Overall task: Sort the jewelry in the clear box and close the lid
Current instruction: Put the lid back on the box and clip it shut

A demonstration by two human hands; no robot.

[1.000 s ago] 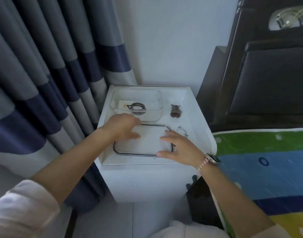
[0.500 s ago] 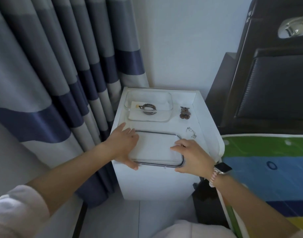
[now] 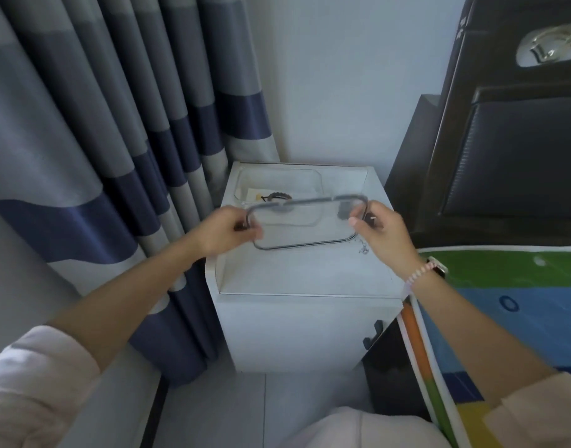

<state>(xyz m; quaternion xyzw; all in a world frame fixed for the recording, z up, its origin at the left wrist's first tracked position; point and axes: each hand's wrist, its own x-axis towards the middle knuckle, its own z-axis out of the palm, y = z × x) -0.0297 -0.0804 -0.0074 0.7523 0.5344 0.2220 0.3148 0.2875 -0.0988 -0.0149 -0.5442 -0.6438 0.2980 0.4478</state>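
A clear lid (image 3: 305,226) with a dark rim hangs in the air above the white nightstand (image 3: 306,276), tilted toward me. My left hand (image 3: 227,229) grips its left end and my right hand (image 3: 382,236) grips its right end. Behind the lid, at the back left of the nightstand, stands the clear box (image 3: 277,184) with a dark bracelet (image 3: 276,197) inside. A thin silver chain (image 3: 363,248) lies on the nightstand just left of my right hand. A brown piece of jewelry is blurred behind the lid's right corner.
Grey and blue striped curtains (image 3: 116,124) hang at the left, touching the nightstand. A dark padded headboard (image 3: 520,140) stands at the right, with a colourful bedcover (image 3: 520,318) below it. The nightstand has a raised rim around its top.
The lid lay flat on the front of the nightstand under both hands. Both hands have lifted it by its ends and carried it up and toward the box.
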